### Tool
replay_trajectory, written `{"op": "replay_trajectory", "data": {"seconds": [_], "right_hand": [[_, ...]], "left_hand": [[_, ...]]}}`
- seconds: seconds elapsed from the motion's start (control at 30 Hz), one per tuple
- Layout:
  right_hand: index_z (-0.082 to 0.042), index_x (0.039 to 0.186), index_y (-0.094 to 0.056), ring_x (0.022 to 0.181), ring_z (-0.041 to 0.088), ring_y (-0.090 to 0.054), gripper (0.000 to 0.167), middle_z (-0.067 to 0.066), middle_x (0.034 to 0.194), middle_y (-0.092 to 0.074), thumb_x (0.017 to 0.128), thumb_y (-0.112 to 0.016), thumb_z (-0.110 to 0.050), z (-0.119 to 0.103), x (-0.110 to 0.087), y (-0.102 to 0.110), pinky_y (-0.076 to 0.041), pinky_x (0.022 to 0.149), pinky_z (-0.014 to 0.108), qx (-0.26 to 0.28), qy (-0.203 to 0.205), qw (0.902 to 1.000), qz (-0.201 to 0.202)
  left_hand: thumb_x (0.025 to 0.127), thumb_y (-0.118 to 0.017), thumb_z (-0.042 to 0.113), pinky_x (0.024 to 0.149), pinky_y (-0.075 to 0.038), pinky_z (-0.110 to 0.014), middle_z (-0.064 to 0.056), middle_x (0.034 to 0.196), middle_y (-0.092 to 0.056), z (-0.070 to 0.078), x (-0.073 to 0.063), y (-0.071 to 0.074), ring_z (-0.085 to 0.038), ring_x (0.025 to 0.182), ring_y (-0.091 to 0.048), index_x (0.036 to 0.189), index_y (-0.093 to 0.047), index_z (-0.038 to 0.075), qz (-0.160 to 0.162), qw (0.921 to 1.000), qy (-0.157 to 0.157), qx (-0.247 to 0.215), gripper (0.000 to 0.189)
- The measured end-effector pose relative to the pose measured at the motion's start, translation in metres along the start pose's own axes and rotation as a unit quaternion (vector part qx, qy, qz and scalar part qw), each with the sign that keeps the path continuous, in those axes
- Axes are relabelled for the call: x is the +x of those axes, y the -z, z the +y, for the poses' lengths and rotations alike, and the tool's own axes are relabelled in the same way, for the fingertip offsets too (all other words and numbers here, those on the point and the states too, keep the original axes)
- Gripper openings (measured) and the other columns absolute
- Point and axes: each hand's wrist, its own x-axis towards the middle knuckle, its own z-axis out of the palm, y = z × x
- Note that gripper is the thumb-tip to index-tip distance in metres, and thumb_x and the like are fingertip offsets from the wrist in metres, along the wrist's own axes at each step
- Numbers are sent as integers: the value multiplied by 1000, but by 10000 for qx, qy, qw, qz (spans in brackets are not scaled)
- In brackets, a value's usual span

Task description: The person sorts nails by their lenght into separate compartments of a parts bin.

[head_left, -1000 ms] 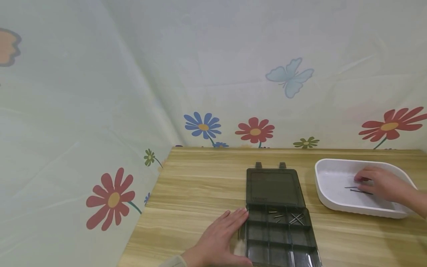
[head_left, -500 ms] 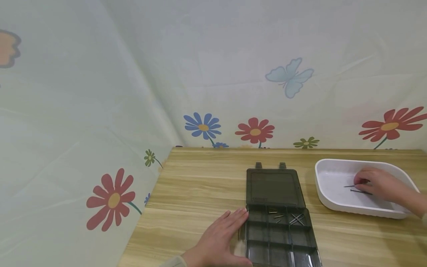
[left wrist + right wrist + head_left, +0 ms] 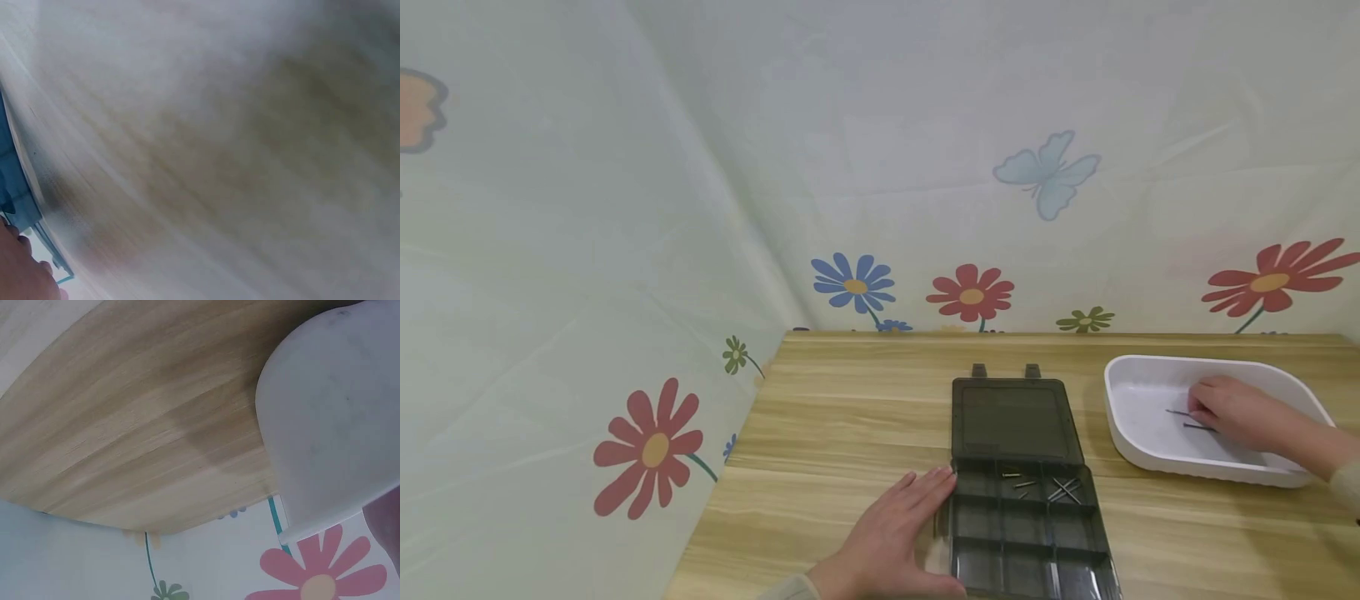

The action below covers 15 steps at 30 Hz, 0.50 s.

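In the head view my left hand lies with extended fingers against the left edge of a dark translucent compartment box, its lid folded back. The left wrist view catches part of this hand by the box. Brass-coloured screws lie in the top middle compartment, crossed silvery nails in the top right one. Inside a white tray, my right hand has curled fingers and pinches a thin nail. Another dark nail lies just below, partly hidden by the hand.
The wooden table meets a flower-printed curtain at its back and left. Table surface shows between box and tray. The right wrist view shows mostly the tray's outer wall.
My right fingers have closed in on the thin nail, and its free end has risen slightly. The left hand and the box have stayed in place.
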Motion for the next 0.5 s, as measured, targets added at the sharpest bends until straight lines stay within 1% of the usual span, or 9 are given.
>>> {"op": "replay_trajectory", "data": {"seconds": [0.13, 0.3, 0.37, 0.5], "right_hand": [[-13, 87, -65, 79, 13, -50, 19, -8, 81, -54, 90, -82, -4, 1, -2, 0, -54, 68, 34, 98, -175, 9998, -79], [-11, 87, -65, 77, 11, -48, 19, -8, 80, -53, 90, -82, -3, -1, -2, 5, -50, 64, 30, 181, -158, 9995, 197], [-10, 89, -66, 77, 11, -49, 18, -8, 81, -54, 90, -82, -3, -4, -1, 10, -51, 64, 29, 202, -182, 9993, 255], [-5, 96, -68, 79, 15, -52, 14, -6, 83, -57, 91, -82, -4, -11, 3, 20, -53, 65, 31, 297, -309, 9988, 243]], "left_hand": [[84, -65, 85, 129, -32, -43, -5, 177, -26, 0, 1, 1, -16, 162, -27, 171, -24, 9, -41, 10000, 23, -58, 122], [83, -64, 87, 130, -30, -43, -5, 177, -26, 0, 2, 1, -16, 162, -26, 171, -24, 10, -96, 9999, 88, -82, 123], [83, -64, 87, 130, -31, -43, -6, 177, -26, 0, 2, 1, -17, 162, -27, 171, -24, 10, -75, 9999, 87, -63, 124], [82, -66, 86, 129, -32, -43, -7, 176, -28, 1, 2, 1, -18, 161, -30, 170, -26, 8, 9, 10000, 40, -6, 124]]}}
